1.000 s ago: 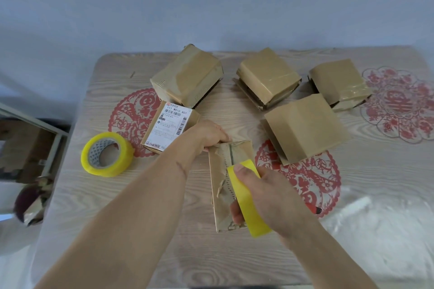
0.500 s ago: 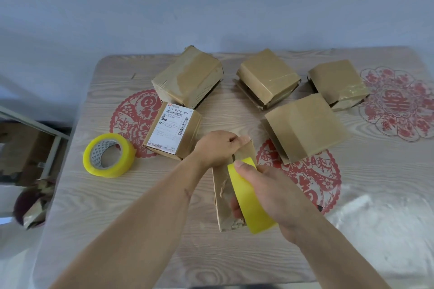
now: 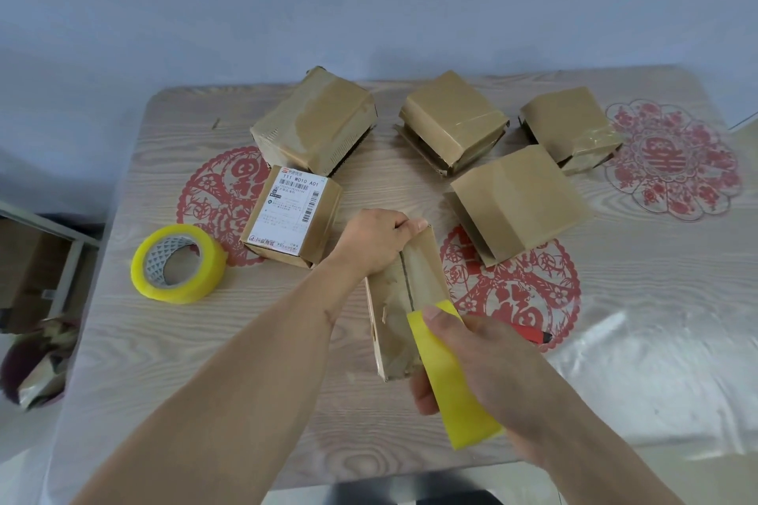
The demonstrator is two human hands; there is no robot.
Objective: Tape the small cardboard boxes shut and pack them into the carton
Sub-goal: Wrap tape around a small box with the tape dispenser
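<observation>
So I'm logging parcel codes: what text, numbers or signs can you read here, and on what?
"111 W010 A01": top line of the white shipping label on the labelled box.
Barcodes and small print on that label: too small to read.
Red paper cutouts on the table: decorative characters, not clearly readable.
</observation>
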